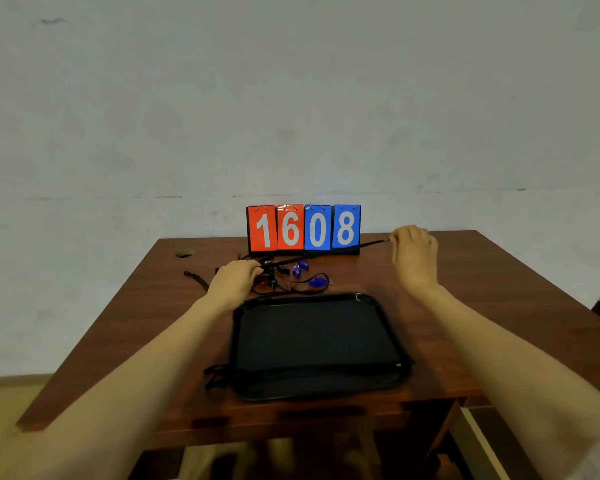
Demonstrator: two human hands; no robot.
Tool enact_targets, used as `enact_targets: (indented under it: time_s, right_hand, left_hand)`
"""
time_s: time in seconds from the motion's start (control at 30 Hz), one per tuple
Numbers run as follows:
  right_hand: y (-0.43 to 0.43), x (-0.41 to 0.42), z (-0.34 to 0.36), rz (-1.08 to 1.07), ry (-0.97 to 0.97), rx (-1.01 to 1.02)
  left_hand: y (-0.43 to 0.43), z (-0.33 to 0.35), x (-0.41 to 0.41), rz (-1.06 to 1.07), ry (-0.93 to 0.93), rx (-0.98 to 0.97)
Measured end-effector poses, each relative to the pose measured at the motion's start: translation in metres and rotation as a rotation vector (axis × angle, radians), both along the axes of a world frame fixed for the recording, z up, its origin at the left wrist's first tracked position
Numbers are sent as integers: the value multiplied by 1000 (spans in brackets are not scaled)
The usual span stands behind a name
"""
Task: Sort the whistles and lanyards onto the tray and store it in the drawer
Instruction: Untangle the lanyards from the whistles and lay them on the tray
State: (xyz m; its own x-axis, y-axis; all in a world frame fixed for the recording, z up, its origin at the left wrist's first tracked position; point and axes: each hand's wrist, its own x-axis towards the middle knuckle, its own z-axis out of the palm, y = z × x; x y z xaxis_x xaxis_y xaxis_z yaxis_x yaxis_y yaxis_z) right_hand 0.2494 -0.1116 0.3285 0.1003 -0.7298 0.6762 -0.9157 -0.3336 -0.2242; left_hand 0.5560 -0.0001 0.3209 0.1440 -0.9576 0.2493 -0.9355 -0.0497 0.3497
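Lanyards (291,372) lie across the near edge of the black tray (312,327) on the wooden table (465,289). Just beyond the tray, blue whistles (316,281) sit beside a tangle of cords (274,271), which the left hand (234,280) grips with curled fingers. From it a taut lanyard (368,244) stretches to the right hand (414,254), which pinches its end beside the flip scoreboard (303,228) reading 1608.

Black lanyard (374,242) at the right hand (414,256) fingertips; blue whistles (300,268) beside the left hand (234,280) fingers; black tray (309,296); brown table (465,289).
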Motion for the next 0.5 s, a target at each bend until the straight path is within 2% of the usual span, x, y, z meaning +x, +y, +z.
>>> enact_targets:
  time_s: [0.13,0.37,0.5]
  right_hand:
    - [11,-14,-27,-31,7,109]
    - [31,-36,-65,-77,65,311]
    - [46,-45,-81,-64,68,411]
  left_hand:
    - [9,-24,7,41,-73,79]
    - [29,-57,10,192,101,127]
    - [41,-72,11,255,50,171]
